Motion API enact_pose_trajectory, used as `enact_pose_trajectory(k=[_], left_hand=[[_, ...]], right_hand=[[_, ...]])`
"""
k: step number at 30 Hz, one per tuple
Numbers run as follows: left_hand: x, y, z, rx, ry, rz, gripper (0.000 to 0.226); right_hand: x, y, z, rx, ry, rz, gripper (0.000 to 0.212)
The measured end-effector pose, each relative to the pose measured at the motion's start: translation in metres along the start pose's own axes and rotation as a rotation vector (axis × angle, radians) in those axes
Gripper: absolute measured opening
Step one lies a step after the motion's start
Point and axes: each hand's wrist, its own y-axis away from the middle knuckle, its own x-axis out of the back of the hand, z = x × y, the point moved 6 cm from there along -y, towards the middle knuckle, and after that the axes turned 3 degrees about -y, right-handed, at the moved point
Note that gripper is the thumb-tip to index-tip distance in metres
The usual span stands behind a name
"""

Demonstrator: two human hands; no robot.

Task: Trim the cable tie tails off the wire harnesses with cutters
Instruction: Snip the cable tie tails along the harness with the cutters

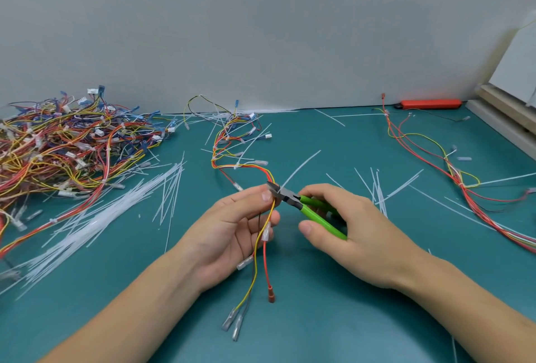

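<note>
My left hand [232, 229] pinches a wire harness [262, 243] of red, yellow and dark wires above the green mat. Its ends with clear terminals hang down toward me; the other end trails back across the mat. My right hand [345, 226] grips green-handled cutters [316, 212]. The cutters' dark jaws [274, 188] sit at the harness just above my left thumb, at the base of a white cable tie tail [301, 165] that sticks up and to the right.
A big heap of harnesses [63, 148] lies at the left, with a spread of white cable ties [116, 206] beside it. Another harness [452, 171] lies at the right. Cut tails [377, 188] litter the mat. A red tool [429, 103] lies by the wall.
</note>
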Motion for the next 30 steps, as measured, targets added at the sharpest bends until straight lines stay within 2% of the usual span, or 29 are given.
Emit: enact_pose_trajectory(k=[3, 8, 12, 17, 24, 28, 30], left_hand=[[0.0004, -0.0004, -0.0003, -0.005, -0.007, 0.004, 0.018], [0.0001, -0.0002, -0.0003, -0.005, -0.008, 0.003, 0.017], [0.0006, -0.0005, -0.0006, -0.001, -0.024, -0.002, 0.021], [-0.0002, -0.0015, -0.0014, 0.002, -0.035, 0.003, 0.022], [0.0007, -0.0015, -0.0021, 0.007, -0.028, 0.011, 0.023], [0.0006, -0.0014, -0.0018, 0.002, -0.017, 0.007, 0.024], [0.0003, -0.0017, -0.0019, 0.0, -0.017, 0.006, 0.024]], right_hand=[[0.0011, 0.0016, 0.0002, -0.011, 0.024, -0.015, 0.048], [-0.0001, -0.0003, 0.0, -0.019, 0.085, -0.026, 0.057], [-0.0009, -0.0014, -0.0002, -0.002, 0.104, -0.027, 0.045], [-0.0006, -0.0054, 0.003, -0.008, 0.07, -0.001, 0.012], [-0.0029, -0.0025, 0.0037, -0.029, 0.083, 0.022, 0.01], [-0.0023, 0.0009, -0.0001, -0.032, 0.143, 0.009, 0.037], [-0.0016, 0.0006, -0.0016, -0.028, 0.145, 0.001, 0.04]])
